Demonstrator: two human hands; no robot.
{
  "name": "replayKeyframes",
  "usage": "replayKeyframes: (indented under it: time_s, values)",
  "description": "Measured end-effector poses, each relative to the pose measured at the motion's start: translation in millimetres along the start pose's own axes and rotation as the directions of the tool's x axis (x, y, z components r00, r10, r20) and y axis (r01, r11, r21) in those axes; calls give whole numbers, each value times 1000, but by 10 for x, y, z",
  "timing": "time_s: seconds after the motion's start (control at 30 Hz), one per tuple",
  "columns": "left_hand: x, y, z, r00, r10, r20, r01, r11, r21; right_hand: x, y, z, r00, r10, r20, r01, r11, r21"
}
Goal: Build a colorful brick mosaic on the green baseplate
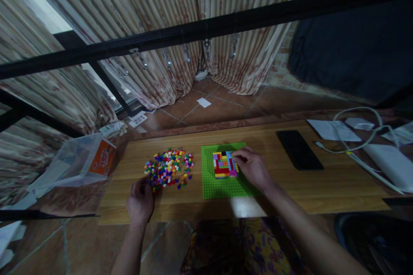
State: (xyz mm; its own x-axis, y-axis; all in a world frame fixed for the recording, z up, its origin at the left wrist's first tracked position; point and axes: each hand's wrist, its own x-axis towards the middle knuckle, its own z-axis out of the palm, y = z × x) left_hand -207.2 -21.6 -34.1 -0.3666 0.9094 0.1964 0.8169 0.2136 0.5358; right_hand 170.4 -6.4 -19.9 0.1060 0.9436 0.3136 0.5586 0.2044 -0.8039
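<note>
A square green studded plastic baseplate [226, 182] lies flat on the pale wooden tabletop [322, 180]; on its far half a small flat block of multicoloured plastic bricks [223, 164] has been built up, with red, yellow, blue, green and pink rows visible. The right hand [253, 167] is laid over the right edge of that block, fingers curled down onto it; whether a brick is pinched beneath the fingertips cannot be told, as the fingers hide the contact. The left hand [140, 202] rests on the tabletop at the near edge of a loose scatter of small multicoloured bricks [167, 169], fingers bent inward and touching or just beside the nearest pieces; it cannot be seen whether one is held.

The step in hand is judged to be the seating of a piece on the right side of the block while another is sorted out of the pile; the next move would call for a firm downward press with studs aligned, and the baseplate kept from sliding.

A black phone [300, 150] lies face up to the right, well apart from the baseplate; white cables [355, 137] and papers lie further right; a clear plastic bag with an orange box [103, 157] sits off the tabletop's left end.
</note>
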Motion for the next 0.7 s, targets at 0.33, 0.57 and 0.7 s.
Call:
replayKeyframes:
  time_s: [0.33,0.57,0.7]
  values:
    - [5,-13,5,1000,11,7,-11,1000,-5,-39,182,133,966,256,-31,-219,878,426]
    - [-3,-2,-5,1000,-4,6,4,1000,-3,2,238,173,920,379,-102,-300,847,438]
    - [5,-29,10,1000,-18,-10,18,1000,-13,66,222,253,927,372,-46,-324,857,400]
